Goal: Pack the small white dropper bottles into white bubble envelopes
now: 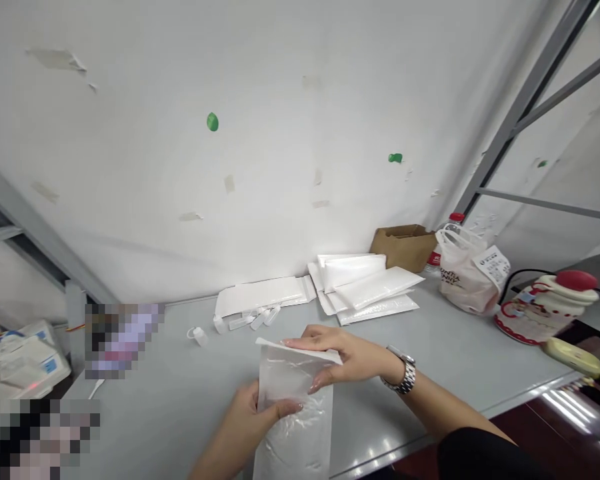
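A white padded envelope (295,440) is held upright between my hands near the table's front edge. My left hand (253,423) grips its left side, with the thumb across the front. At the envelope's top, my right hand (333,353) pinches the folded flap between thumb and fingers; a metal watch (403,370) is on that wrist. Behind them, several small clear plastic bottles (260,319) lie on the grey table (170,387). Flat white envelopes (260,295) rest at the back, beside a loose pile of padded envelopes (370,287).
On the right stand a brown paper bag (407,250), a white plastic bag (467,280), a red-capped bottle (455,220) and a cream jug with a red lid (550,303). A yellow case (575,357) lies near the right edge. White devices (25,360) are at left.
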